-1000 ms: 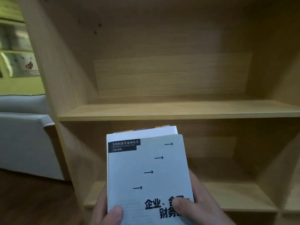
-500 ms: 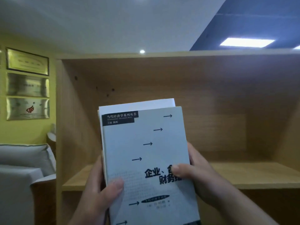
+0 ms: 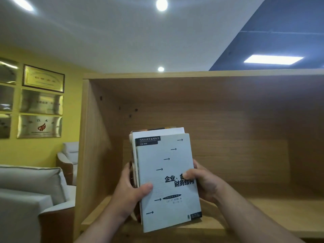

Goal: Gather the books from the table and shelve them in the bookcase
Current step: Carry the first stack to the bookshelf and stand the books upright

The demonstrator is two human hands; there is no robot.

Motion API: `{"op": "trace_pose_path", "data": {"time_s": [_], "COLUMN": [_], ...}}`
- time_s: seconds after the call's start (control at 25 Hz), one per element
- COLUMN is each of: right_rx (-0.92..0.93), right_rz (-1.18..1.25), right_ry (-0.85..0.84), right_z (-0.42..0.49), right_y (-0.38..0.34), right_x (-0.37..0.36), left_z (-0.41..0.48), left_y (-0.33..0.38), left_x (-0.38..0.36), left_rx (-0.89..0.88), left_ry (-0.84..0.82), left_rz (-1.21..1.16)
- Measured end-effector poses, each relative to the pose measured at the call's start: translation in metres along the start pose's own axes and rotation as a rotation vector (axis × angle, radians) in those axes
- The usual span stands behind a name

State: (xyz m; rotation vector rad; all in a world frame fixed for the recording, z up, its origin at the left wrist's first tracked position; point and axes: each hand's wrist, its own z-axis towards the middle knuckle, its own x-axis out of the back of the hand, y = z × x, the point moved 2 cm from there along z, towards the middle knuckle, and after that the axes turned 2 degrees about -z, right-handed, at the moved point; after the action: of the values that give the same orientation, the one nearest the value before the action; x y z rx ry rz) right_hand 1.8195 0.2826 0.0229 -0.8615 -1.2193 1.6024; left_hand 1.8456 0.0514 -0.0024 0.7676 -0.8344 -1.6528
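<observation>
I hold a stack of books [image 3: 166, 172] upright in front of the top compartment of the wooden bookcase [image 3: 245, 120]. The front book has a pale grey cover with small black arrows and black Chinese characters. More books show behind it as white and coloured edges. My left hand [image 3: 129, 192] grips the stack's left side, thumb on the cover. My right hand [image 3: 203, 181] grips the right side, thumb across the title. The stack's lower end is level with the shelf board [image 3: 280, 216], which carries nothing that I can see.
The bookcase's left wall [image 3: 91, 146] stands close to the stack. Left of it are a white sofa [image 3: 29, 190] and a white armchair [image 3: 70, 155]. Several framed plaques [image 3: 42, 102] hang on the yellow wall. Ceiling lights show above.
My view has swung up from the lower shelves to the top compartment and ceiling. Both hands have lifted the stack up to the top shelf's height, keeping the same grip.
</observation>
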Motion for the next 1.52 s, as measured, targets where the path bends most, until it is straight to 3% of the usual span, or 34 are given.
{"op": "trace_pose_path", "data": {"time_s": [0.2, 0.28, 0.32, 0.44, 0.52, 0.8, 1.04, 1.16, 1.28, 1.44, 1.52], "right_rx": [-0.079, -0.068, -0.056, -0.024, -0.034, -0.117, -0.237, -0.227, -0.209, -0.126, -0.022], "right_rz": [-0.005, -0.126, -0.287, -1.074, -1.300, -0.708, -0.268, -0.293, -0.315, -0.571, -0.712], "right_ry": [-0.002, 0.062, 0.145, 0.580, 0.511, 0.106, 0.012, 0.014, -0.094, -0.139, -0.108], "right_z": [0.017, 0.009, 0.002, -0.026, -0.038, -0.006, 0.058, 0.066, 0.057, 0.042, 0.043], "right_y": [0.017, 0.011, 0.006, -0.001, -0.001, 0.009, 0.040, 0.045, 0.043, 0.034, 0.036], "right_x": [0.018, 0.018, 0.013, -0.013, -0.043, -0.061, -0.073, -0.072, -0.072, -0.074, -0.075], "left_z": [0.014, 0.014, 0.014, 0.013, 0.011, -0.001, 0.005, 0.006, 0.001, -0.013, -0.018], "left_y": [-0.012, -0.014, -0.014, -0.014, -0.017, -0.003, 0.004, -0.004, -0.007, -0.004, -0.004], "left_x": [0.007, 0.006, 0.005, 0.005, 0.005, 0.003, 0.007, 0.013, 0.021, 0.022, 0.028], "left_rx": [0.003, -0.023, -0.038, -0.050, -0.042, -0.015, 0.137, 0.158, 0.099, 0.163, 0.185], "left_ry": [-0.016, 0.033, 0.054, 0.111, 0.143, 0.357, 0.517, 0.522, 0.474, 0.398, 0.335], "left_rz": [0.066, 0.114, 0.139, 0.221, 0.306, 0.623, 0.795, 0.826, 0.920, 1.111, 1.097]}}
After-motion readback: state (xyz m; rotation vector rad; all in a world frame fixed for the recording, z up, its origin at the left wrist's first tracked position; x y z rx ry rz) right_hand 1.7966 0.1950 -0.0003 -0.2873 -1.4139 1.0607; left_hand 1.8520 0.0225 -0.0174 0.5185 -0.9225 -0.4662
